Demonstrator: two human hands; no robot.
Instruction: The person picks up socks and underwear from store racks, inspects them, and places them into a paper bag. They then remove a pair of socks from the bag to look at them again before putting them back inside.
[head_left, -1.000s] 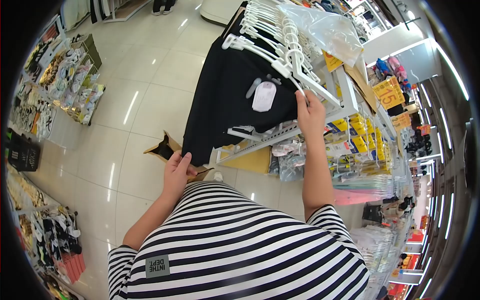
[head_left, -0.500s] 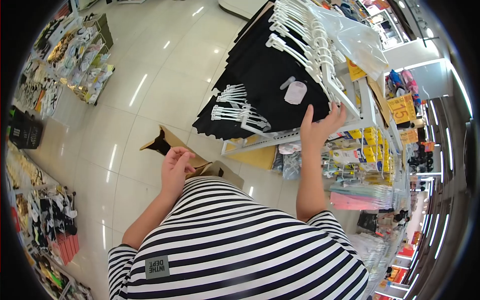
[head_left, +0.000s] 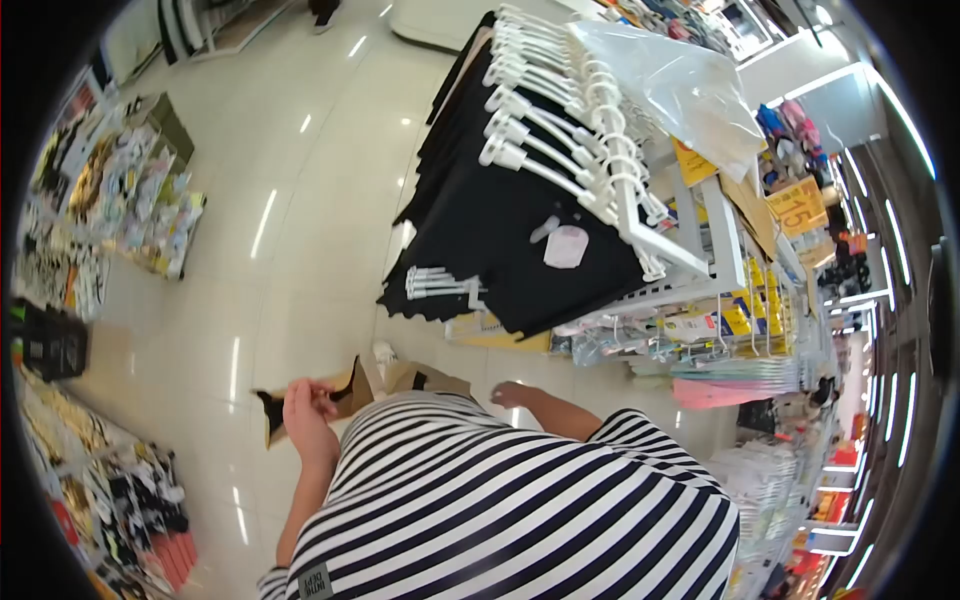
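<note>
My left hand [head_left: 311, 412] hovers over an opened cardboard box [head_left: 352, 392] on the floor, fingers loosely bent and slightly apart, nothing visible in them. Low in front of my body is my right hand [head_left: 510, 394], small and smeared, its fingers not clear. Ahead of both hands, black garments [head_left: 510, 235] hang in a dense row from white clip hangers [head_left: 535, 160] on a rack. A pale pink tag [head_left: 566, 247] sits on the front garment. Further white hangers [head_left: 440, 284] show at the lower left of the row.
A clear plastic bag [head_left: 680, 85] lies atop the rack, whose white frame [head_left: 665, 245] juts toward me. Packaged goods [head_left: 745, 315] hang below on the right. Stocked displays [head_left: 140, 190] and a black basket [head_left: 48, 342] stand left across the tiled floor [head_left: 290, 200].
My right hand has left the rack's end and dropped down beside my body. The front hangers and black garment now sit differently, swung nearer. My left hand has shifted slightly left and down in view.
</note>
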